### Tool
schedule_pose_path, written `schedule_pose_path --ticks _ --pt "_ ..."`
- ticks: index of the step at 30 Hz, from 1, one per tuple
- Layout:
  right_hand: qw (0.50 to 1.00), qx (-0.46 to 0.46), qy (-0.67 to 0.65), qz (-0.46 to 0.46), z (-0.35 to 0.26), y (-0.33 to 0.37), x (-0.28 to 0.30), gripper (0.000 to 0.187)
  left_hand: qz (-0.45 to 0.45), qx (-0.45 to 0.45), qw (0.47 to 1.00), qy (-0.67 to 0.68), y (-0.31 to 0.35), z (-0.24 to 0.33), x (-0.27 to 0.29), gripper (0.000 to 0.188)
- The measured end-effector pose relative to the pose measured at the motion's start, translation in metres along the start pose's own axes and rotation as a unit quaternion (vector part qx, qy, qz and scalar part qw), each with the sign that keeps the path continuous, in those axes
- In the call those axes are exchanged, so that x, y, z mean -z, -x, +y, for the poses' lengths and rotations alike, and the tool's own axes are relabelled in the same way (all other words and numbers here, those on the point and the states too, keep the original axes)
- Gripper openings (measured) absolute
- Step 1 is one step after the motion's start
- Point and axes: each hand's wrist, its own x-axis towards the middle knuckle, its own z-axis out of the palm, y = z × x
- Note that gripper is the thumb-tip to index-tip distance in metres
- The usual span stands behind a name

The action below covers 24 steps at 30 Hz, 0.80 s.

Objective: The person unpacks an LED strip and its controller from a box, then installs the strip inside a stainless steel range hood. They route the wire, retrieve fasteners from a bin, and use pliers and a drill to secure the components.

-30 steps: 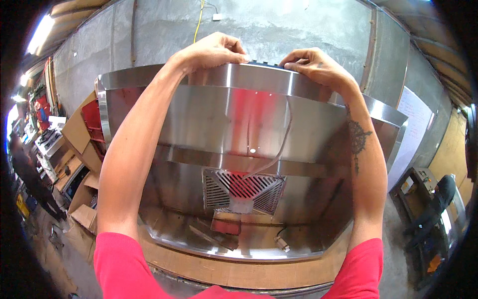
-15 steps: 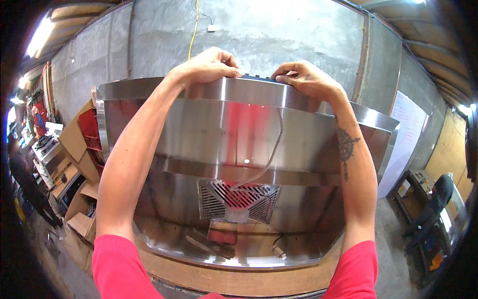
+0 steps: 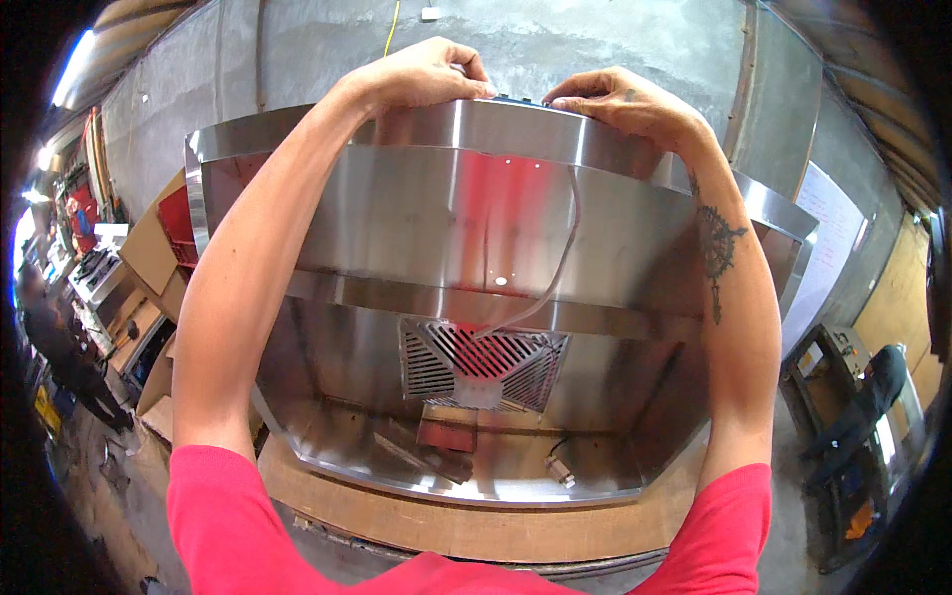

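A large stainless steel range hood (image 3: 377,208) lies in front of me with its hollow underside facing me. Along its far top edge runs a narrow dark strip with small buttons (image 3: 521,100), mostly hidden behind the steel rim. My left hand (image 3: 431,74) is closed in a pinch at the strip's left end. At the right end, my right hand (image 3: 625,102) pinches it between thumb and fingers. A pale cable (image 3: 568,248) hangs down inside the hood to a slotted vent grille (image 3: 483,362). A small connector on a lead (image 3: 559,469) rests at the near bottom.
Beneath the hood is a wooden worktop (image 3: 397,526). Cardboard boxes (image 3: 149,243) and a red crate (image 3: 177,226) stand at left. A whiteboard (image 3: 823,238) leans by the grey wall (image 3: 595,40). People in dark clothes are at both sides, one at right (image 3: 863,416).
My view has shifted downward, so the hood and both hands appear higher. Both hands stay at the ends of the button strip, their grip about the same.
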Motion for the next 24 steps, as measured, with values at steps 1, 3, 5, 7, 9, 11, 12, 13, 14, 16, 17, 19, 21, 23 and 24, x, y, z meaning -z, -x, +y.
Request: schedule_pose_path --ticks 1,3,5,7,9,11,12,13,14,16,17,19,21,23,24 --pt "1.0 0.002 0.0 0.0 -0.001 -0.002 0.0 0.036 -0.001 -0.003 1.0 0.005 -0.001 -0.001 0.0 0.031" --pt "1.0 -0.001 0.002 0.0 -0.001 -0.002 0.002 0.037 -0.007 -0.003 1.0 0.014 -0.004 -0.004 0.001 0.032" --pt "1.0 0.015 -0.01 0.001 0.001 -0.001 0.002 0.038 -0.007 -0.012 1.0 0.017 -0.006 -0.007 0.001 0.033" --pt "1.0 0.002 -0.018 0.01 0.0 0.001 0.001 0.037 -0.009 -0.024 0.999 0.023 -0.007 -0.009 0.001 0.033" --pt "1.0 0.01 -0.002 0.017 0.006 -0.003 0.001 0.038 -0.018 -0.048 0.999 0.014 -0.009 -0.011 0.003 0.033" --pt "1.0 0.004 -0.018 0.009 0.002 0.0 -0.001 0.039 -0.02 -0.04 0.999 0.029 0.0 -0.008 0.003 0.033" --pt "1.0 0.003 -0.026 0.006 0.0 0.0 -0.002 0.039 -0.02 -0.034 0.999 0.035 0.005 -0.004 0.005 0.033" --pt "1.0 0.013 -0.025 0.001 -0.001 0.0 -0.002 0.041 -0.029 -0.016 0.999 0.001 0.008 -0.003 0.006 0.033" --pt "1.0 0.013 -0.014 0.004 0.0 -0.001 -0.003 0.041 -0.026 -0.031 0.999 0.013 0.007 -0.007 0.004 0.032" --pt "1.0 0.015 0.009 0.014 0.0 -0.003 -0.001 0.041 -0.02 -0.063 0.997 0.037 0.002 -0.015 0.0 0.032" --pt "0.999 0.046 0.016 0.003 0.004 -0.01 0.002 0.044 -0.006 -0.062 0.998 0.033 -0.001 -0.016 -0.004 0.032" --pt "0.999 0.04 0.033 -0.003 0.004 -0.017 0.004 0.044 0.021 -0.06 0.998 0.022 -0.004 -0.017 -0.008 0.031" --pt "0.999 0.04 0.021 -0.01 0.002 -0.019 0.002 0.046 0.017 -0.052 0.998 0.02 -0.005 -0.016 -0.007 0.03" --pt "0.999 0.045 -0.016 -0.019 0.004 -0.022 -0.002 0.05 0.013 -0.051 0.998 0.027 -0.006 -0.019 -0.005 0.03" --pt "0.999 0.051 -0.01 -0.006 0.004 -0.022 -0.002 0.049 0.011 -0.053 0.998 0.034 -0.006 -0.021 -0.004 0.03"
